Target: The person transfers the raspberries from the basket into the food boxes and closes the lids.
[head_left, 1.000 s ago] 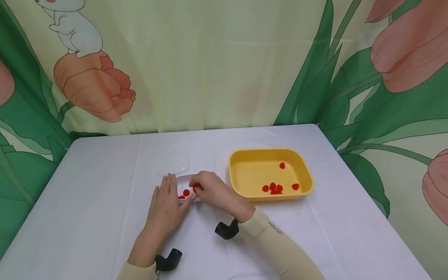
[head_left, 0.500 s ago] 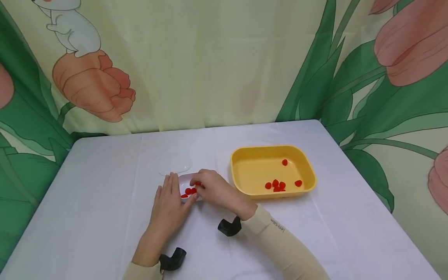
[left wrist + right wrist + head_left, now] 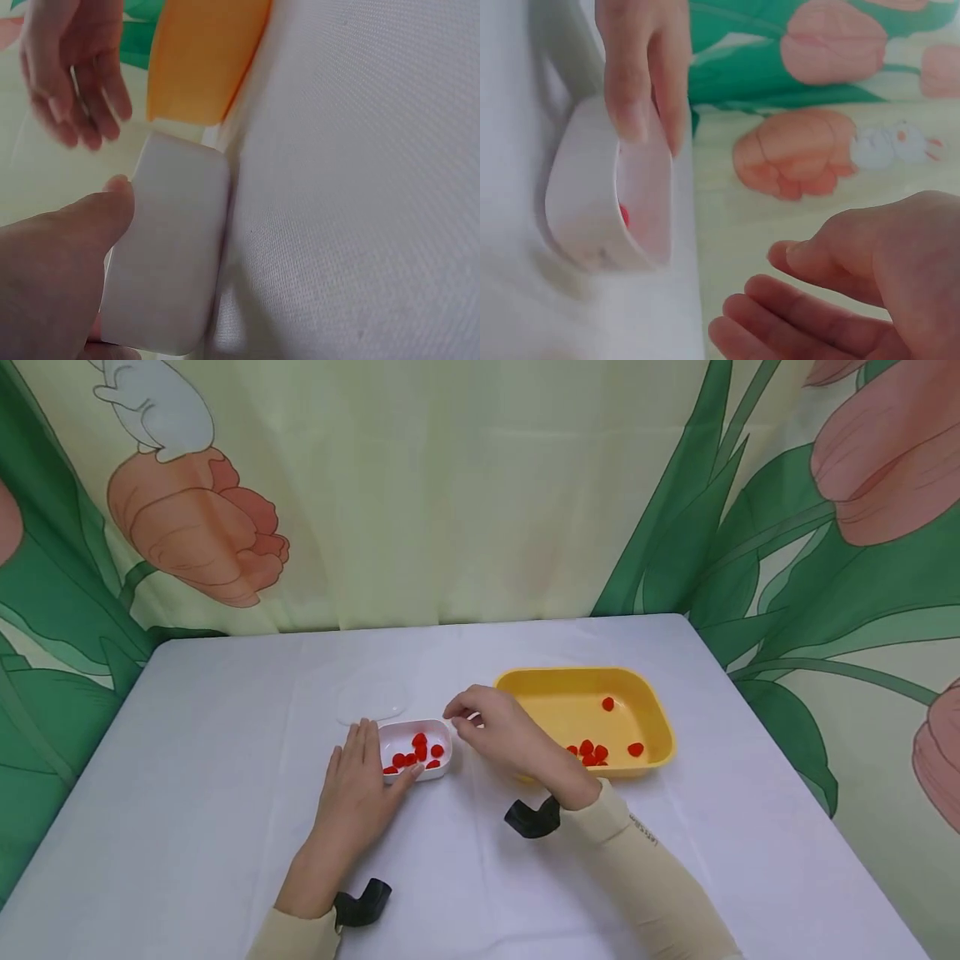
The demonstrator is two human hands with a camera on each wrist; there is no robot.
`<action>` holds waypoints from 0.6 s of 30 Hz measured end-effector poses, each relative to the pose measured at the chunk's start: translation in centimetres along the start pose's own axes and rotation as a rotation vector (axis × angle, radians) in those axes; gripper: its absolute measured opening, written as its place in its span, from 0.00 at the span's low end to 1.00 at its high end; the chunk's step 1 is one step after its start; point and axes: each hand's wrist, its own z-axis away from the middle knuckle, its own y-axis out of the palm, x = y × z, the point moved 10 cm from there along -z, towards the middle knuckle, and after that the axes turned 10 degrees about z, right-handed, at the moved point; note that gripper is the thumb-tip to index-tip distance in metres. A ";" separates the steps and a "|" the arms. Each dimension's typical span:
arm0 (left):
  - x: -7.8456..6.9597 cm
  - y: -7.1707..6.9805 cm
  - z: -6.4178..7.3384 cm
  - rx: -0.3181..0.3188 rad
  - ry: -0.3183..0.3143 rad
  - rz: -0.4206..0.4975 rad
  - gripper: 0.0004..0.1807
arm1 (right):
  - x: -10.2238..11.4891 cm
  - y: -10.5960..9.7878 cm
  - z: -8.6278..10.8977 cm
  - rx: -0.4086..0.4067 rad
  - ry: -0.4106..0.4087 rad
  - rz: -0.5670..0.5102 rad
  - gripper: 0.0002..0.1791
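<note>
A small white box (image 3: 386, 745) stands on the table, with several small red berry-like pieces (image 3: 420, 740) inside. My left hand (image 3: 352, 797) steadies it: straight fingers lie along its left end and the thumb comes over the near rim. In the left wrist view, the thumb (image 3: 112, 206) lies against the box's wall (image 3: 169, 240). My right hand (image 3: 498, 727) is in the air between the box and a yellow tray (image 3: 652, 714). Its fingers are loosely bent, with nothing visible between them, as the right wrist view also shows. Several more red pieces (image 3: 608, 703) lie in the tray.
A clear, thin lid-like piece (image 3: 371, 702) lies flat behind the white box. White cloth covers the table (image 3: 187, 793). Behind the table hangs a curtain (image 3: 450, 493) printed with tulips and a rabbit. A black mount (image 3: 534, 818) sits at each wrist.
My right hand has left the white box and moved right and slightly up, towards the tray. Red pieces it covered now show in the box. My left hand stays at the box.
</note>
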 end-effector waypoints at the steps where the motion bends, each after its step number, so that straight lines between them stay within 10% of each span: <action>1: 0.0 0.0 0.0 0.002 0.000 0.003 0.53 | -0.6 -0.6 0.4 -0.017 0.019 -0.005 0.10; 18: 0.1 0.2 0.1 0.008 0.021 0.039 0.52 | -12.3 -7.9 5.5 -0.174 0.262 0.101 0.13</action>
